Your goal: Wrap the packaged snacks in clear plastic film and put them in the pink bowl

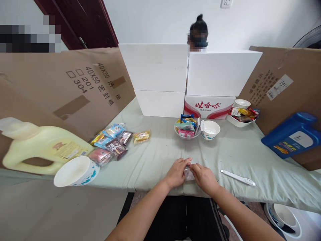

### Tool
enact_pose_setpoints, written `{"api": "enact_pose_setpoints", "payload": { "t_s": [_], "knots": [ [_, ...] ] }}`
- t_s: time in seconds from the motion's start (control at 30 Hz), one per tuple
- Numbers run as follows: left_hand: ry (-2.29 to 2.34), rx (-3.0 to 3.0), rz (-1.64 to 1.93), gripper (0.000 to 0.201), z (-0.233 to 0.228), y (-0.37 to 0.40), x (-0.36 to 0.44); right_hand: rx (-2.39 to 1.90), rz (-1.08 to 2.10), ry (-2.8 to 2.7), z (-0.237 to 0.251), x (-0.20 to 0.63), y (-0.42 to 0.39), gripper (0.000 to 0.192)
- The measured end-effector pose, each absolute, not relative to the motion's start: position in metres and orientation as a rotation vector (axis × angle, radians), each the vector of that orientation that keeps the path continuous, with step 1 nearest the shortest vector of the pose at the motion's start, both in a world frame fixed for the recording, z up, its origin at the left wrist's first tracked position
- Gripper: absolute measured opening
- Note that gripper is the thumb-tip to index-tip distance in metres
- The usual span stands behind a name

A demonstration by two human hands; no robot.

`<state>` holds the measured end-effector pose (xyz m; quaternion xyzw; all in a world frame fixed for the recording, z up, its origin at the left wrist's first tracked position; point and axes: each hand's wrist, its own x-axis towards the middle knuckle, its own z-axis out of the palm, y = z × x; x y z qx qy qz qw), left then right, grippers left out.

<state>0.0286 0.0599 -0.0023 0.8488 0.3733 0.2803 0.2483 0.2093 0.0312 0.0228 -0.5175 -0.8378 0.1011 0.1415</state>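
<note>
Both of my hands meet over a small clear plastic packet [189, 172] near the front edge of the green-covered table [155, 157]. My left hand [177, 172] pinches the packet's left side and my right hand [203, 176] grips its right side. What is inside the packet is hidden by my fingers. A white pen-like tool [237, 177] lies on the cloth just right of my right hand. Farther back stand a bowl of wrapped snacks [187, 129] and an empty white paper bowl [210, 129].
Several snack packets [114, 142] lie at the left, near a white bowl [76, 171] and a yellow jug [42, 145]. A blue jug [293, 135] and a tray of snacks [242, 115] sit at the right. Cardboard walls and white boxes [185, 78] ring the table; a person sits behind them.
</note>
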Motion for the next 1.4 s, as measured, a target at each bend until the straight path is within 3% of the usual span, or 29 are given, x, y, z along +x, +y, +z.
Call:
{"api": "enact_pose_setpoints", "payload": {
  "t_s": [0.3,0.5,0.7,0.87,0.97,1.1,1.23,1.3,1.4],
  "knots": [
    [1.012,2.304,0.917,0.066,-0.015,0.061,0.027,-1.848,0.127,-2.288,-0.003,0.189,0.051,0.017],
    [1.049,2.237,0.918,0.05,-0.01,0.06,0.029,-1.889,0.044,-2.266,-0.008,0.182,0.052,0.009],
    [1.254,2.288,0.911,0.014,-0.007,0.058,0.035,-1.853,-0.074,-2.203,-0.004,0.192,0.046,0.01],
    [1.251,2.315,0.908,0.023,-0.006,0.058,0.036,-1.826,-0.242,-2.05,-0.001,0.215,0.037,0.026],
    [1.235,2.329,0.893,0.027,-0.008,0.059,0.035,-1.494,-0.274,-2.254,-0.005,0.214,0.029,0.034],
    [1.258,2.288,0.993,0.044,-0.014,0.059,0.031,-1.289,-0.203,-2.521,-0.016,0.199,0.015,0.069],
    [1.336,2.22,1.129,0.042,-0.02,0.06,0.027,-1.334,-0.207,-2.51,-0.031,0.194,-0.009,0.081],
    [1.372,2.208,1.16,0.033,-0.021,0.06,0.026,-1.186,-0.243,-2.541,-0.039,0.2,-0.021,0.072],
    [1.384,2.216,1.149,0.025,-0.02,0.06,0.028,-0.908,-0.179,-2.555,-0.039,0.222,-0.026,0.04]
  ]
}}
